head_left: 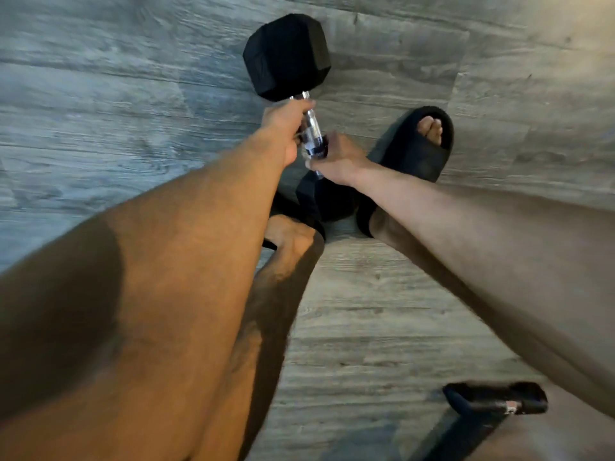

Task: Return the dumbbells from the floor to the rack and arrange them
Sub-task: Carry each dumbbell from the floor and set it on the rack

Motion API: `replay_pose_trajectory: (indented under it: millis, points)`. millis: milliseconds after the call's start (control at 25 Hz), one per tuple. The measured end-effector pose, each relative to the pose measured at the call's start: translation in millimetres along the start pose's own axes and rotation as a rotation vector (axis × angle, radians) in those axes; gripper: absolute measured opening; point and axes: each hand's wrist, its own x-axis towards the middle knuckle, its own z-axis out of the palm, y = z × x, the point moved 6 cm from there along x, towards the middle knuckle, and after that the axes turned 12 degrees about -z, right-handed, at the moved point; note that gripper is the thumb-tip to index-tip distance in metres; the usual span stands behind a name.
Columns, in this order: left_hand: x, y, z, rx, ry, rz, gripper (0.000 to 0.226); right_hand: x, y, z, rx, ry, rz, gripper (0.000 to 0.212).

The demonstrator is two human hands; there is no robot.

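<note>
A black hex dumbbell [288, 58] with a chrome handle is over the grey wood floor, one head pointing away from me and the other head low between my feet. My left hand [286, 128] is wrapped round the upper part of the handle. My right hand [336, 158] grips the lower part of the same handle. Whether the near head touches the floor is hidden by my wrists. No rack is in view.
My right foot in a black slide sandal [419, 144] stands just right of the dumbbell; my left foot [289, 234] is under my left forearm. A black metal foot of some equipment [496, 399] lies on the grey plank floor [100, 94] at the lower right.
</note>
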Motion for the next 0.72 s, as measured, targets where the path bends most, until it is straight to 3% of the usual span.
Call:
replay_pose_trajectory:
  millis: [160, 480, 720]
  points:
    - [9, 1, 6, -0.052, -0.100, -0.017, 0.008, 12, 4, 5, 0.015, -0.032, 0.001, 0.033]
    - [-18, 4, 0, -0.024, -0.094, -0.066, 0.005, -9, -15, -6, -0.047, -0.115, 0.005, 0.037]
    - [-164, 5, -34, -0.278, -0.147, -0.031, 0.012, -113, -109, -56, -0.232, -0.128, -0.107, 0.030]
